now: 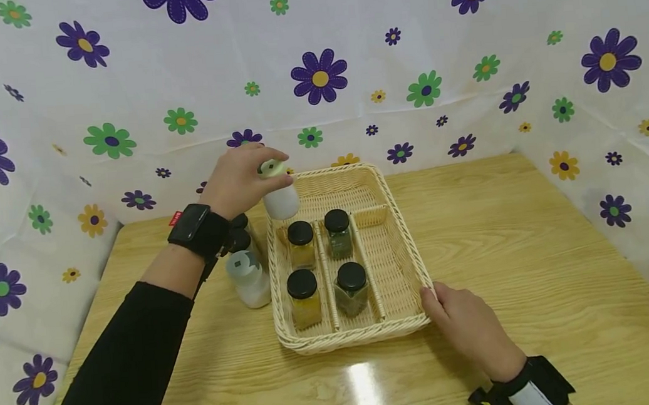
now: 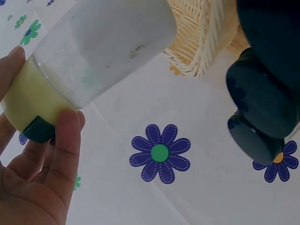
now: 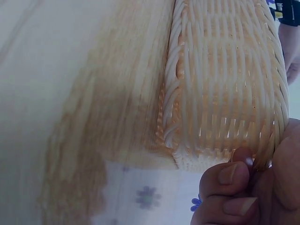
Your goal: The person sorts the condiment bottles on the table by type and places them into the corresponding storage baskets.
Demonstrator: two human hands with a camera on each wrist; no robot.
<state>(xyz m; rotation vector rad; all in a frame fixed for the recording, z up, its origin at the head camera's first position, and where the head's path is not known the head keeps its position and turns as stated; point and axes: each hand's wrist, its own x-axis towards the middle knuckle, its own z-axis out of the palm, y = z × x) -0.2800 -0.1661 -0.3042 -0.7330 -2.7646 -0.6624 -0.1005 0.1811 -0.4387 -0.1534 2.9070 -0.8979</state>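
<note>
My left hand [image 1: 244,180] holds a white seasoning bottle [image 1: 282,204] by its pale green cap, above the back left part of a wicker basket [image 1: 362,335]. The left wrist view shows the thumb and fingers around the cap of this cloudy, see-through bottle. My right hand [image 1: 474,324] grips the basket's rim at the near right corner, fingers curled over the woven edge [image 3: 229,84]. Inside the basket, black-lidded jars of yellow powder [image 1: 307,310] stand in the left compartment. Jars of dark green herbs [image 1: 352,298] stand in the middle one.
Left of the basket stand another white bottle with a pale cap [image 1: 253,292] and jars with black lids [image 1: 240,240], partly hidden by the left wrist. Dividers [image 1: 327,277] split the basket. All stands on a wooden table [image 1: 490,228] before a flowered cloth [image 1: 375,123].
</note>
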